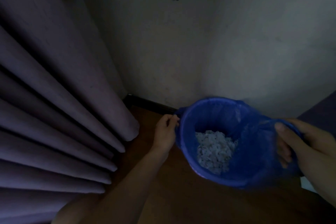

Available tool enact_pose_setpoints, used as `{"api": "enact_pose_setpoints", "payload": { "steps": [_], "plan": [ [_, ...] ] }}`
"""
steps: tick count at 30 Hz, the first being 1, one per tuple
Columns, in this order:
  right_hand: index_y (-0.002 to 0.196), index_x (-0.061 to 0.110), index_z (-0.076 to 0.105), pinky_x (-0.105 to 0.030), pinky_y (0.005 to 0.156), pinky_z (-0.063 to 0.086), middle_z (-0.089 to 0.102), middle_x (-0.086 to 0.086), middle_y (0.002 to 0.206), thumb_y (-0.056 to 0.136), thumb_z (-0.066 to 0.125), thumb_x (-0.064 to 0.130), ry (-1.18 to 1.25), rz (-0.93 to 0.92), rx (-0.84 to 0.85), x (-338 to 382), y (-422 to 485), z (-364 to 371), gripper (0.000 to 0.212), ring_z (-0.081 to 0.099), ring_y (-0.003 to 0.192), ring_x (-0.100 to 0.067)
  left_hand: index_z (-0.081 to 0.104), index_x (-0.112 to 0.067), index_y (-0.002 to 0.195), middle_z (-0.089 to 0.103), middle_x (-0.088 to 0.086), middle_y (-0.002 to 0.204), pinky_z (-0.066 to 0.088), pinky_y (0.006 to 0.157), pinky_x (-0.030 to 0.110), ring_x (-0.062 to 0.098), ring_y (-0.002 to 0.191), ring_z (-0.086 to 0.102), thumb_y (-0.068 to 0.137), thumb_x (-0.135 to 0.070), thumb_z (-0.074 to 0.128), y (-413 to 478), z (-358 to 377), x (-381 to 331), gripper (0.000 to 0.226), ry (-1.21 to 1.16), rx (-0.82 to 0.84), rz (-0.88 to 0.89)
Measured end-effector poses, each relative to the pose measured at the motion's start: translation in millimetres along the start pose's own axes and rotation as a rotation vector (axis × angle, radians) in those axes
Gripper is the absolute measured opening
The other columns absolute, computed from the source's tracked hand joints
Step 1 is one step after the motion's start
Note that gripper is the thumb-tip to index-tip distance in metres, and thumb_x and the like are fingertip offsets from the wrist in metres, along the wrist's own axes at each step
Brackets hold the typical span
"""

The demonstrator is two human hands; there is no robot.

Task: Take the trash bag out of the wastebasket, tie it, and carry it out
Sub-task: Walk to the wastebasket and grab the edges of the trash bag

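Right hand [309, 149] is the closest thing, big and low on the right side of the blue trash bag [254, 151]. Its thumb lies on top of the bag's edge and its fingers curl under, so it is pinching the thin plastic tight. That side of the bag is pulled up and away from the bin, and it looks stretched and loose.

On the other side of the trash bag is the left hand [166, 132]. Its arm comes up from the bottom of the view. Its fingers are closed on a small bunched bit of the bag's edge, right at the rim.

Between the two hands the trash bag is wide open, like a big blue bowl. It sits inside the wastebasket [195, 168], and the bag's top is folded over the basket's rim, so only a tiny pale bit of the basket peeks out under the near left edge. Down in the bottom of the bag is a pile of pale crumpled paper trash [214, 151].

Under the trash bag is a brown wooden floor [163, 196]. Behind the bag is a plain grey wall [200, 51] with a dark strip along the bottom. Far to the left of the bag hangs a purple curtain [54, 96] with deep folds that reach down to the floor. The room is quite dark
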State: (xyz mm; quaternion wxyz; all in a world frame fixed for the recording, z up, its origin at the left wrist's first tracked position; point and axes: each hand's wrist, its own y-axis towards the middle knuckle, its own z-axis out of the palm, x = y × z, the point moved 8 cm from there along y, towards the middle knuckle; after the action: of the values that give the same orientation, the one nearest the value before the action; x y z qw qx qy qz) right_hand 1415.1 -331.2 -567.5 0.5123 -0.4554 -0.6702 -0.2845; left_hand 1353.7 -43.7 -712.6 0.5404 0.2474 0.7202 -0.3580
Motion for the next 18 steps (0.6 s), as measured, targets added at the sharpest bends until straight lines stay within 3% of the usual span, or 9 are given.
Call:
{"api": "enact_pose_setpoints", "payload": {
  "steps": [3,5,8,12,18],
  "plan": [
    [0.058,0.034,0.061,-0.041,0.043,0.039,0.056,-0.005,0.046,0.066,0.05,0.091,-0.018,0.002,-0.091,1.7,-0.5,-10.2,0.058,0.048,0.036,-0.01,0.06,-0.01,0.084,0.056,0.002,0.068,0.045,0.057,0.019,0.006,0.057,0.053,0.104,-0.027,0.045,-5.2,1.5,-17.2,0.03,0.033,0.022,0.071],
    [0.065,0.033,0.064,-0.04,0.041,0.037,0.051,-0.004,0.044,0.078,0.052,0.074,0.012,-0.059,-0.148,11.0,-1.2,-11.5,0.044,0.044,0.036,-0.01,0.06,-0.008,0.084,0.055,0.0,0.065,0.044,0.054,0.016,0.005,0.055,0.051,0.103,-0.026,0.046,-9.0,5.3,-28.0,0.03,0.041,0.043,0.103],
    [0.077,0.021,0.066,-0.027,0.036,0.034,0.039,0.002,0.042,0.09,0.053,0.043,0.099,-0.157,-0.269,14.9,-1.1,-17.0,0.029,0.036,0.036,-0.01,0.062,0.0,0.095,0.06,0.006,0.074,0.044,0.053,0.016,0.004,0.057,0.052,0.102,-0.024,0.048,-12.8,14.3,-40.2,0.028,0.066,0.092,0.127],
    [0.082,0.019,0.066,-0.023,0.038,0.032,0.041,0.005,0.043,0.102,0.051,0.028,0.116,-0.2,-0.353,10.3,-0.9,-26.0,0.026,0.035,0.038,-0.008,0.066,-0.016,0.1,0.064,-0.007,0.073,0.043,0.051,0.013,-0.004,0.052,0.055,0.102,-0.025,0.05,-19.7,25.8,-50.4,0.019,0.053,0.166,0.109],
    [0.089,0.028,0.068,-0.018,0.044,0.034,0.043,0.012,0.047,0.104,0.049,0.021,0.146,-0.239,-0.342,6.0,5.8,-27.2,0.025,0.038,0.043,-0.001,0.065,-0.008,0.093,0.055,-0.018,0.049,0.039,0.048,0.021,-0.001,0.043,0.047,0.102,-0.024,0.05,-24.6,33.6,-58.2,0.024,-0.036,0.19,0.052]
  ]
}}
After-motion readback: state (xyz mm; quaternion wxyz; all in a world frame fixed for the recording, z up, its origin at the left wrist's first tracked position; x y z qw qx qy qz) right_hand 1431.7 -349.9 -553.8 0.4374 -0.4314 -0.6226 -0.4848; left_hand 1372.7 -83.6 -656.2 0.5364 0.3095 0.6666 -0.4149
